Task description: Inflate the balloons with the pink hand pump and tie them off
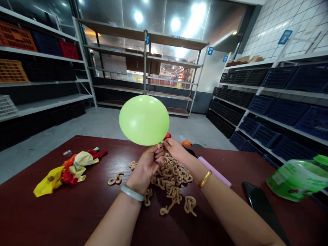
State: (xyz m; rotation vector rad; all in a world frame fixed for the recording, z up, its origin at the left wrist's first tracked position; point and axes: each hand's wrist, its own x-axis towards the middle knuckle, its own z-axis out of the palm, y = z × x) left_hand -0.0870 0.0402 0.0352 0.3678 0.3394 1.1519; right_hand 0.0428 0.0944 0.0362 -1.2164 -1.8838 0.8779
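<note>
An inflated light-green balloon [144,119] floats just above the dark red table [65,213], held by its neck. My left hand [148,165] and my right hand [174,148] both pinch that neck, fingers closed together right under the balloon. A pale bangle sits on my left wrist, a gold one on my right. Below the hands lies a heap of tan rubber bands [172,180].
A pile of limp, uninflated balloons [68,169] lies at the table's left. A pink pump [215,172], a dark phone [255,195] and a green bottle [301,178] are on the right. Shelving with crates lines both sides of the room.
</note>
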